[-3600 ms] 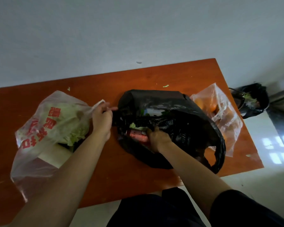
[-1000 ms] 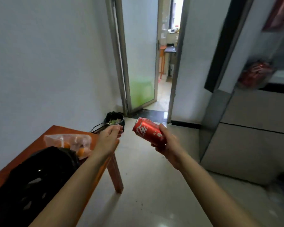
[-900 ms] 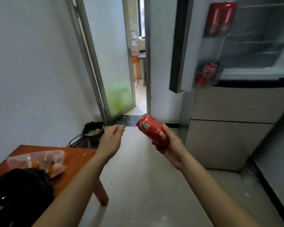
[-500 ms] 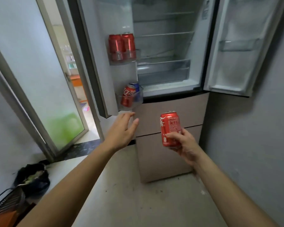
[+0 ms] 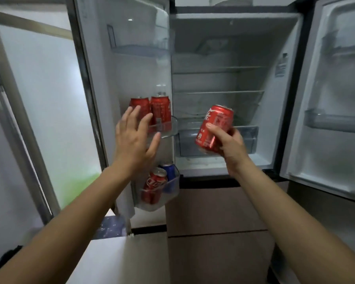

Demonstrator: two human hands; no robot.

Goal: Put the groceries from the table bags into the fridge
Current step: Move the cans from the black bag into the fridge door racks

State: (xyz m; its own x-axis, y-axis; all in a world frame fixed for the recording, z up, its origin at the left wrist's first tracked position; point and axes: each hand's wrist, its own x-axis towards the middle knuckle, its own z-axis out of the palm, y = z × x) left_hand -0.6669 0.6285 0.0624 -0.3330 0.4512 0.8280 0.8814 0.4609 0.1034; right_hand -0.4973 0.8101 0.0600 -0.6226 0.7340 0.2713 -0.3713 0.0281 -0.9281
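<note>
The fridge (image 5: pixel 223 78) stands in front of me with both upper doors swung wide. My right hand (image 5: pixel 231 146) grips a red cola can (image 5: pixel 214 128), tilted slightly, in front of the lower shelves. My left hand (image 5: pixel 134 140) is empty with fingers spread, raised just before the middle shelf of the left door (image 5: pixel 166 131). Two red cans (image 5: pixel 154 111) stand upright on that shelf. In the bottom door bin (image 5: pixel 162 199) lie a red can (image 5: pixel 154 184) and a blue can (image 5: pixel 170 175).
Bare wire shelves and a clear drawer (image 5: pixel 248 140) fill the fridge interior. The right door (image 5: pixel 334 99) has bare bins. Closed brown drawers (image 5: pixel 217 212) sit below. A frosted glass room door (image 5: pixel 45 103) stands at the left.
I turned from the table, where my right hand reached into the black bag, and stepped up to the fridge. Both hands have risen, the left toward the door shelf, the right with the can.
</note>
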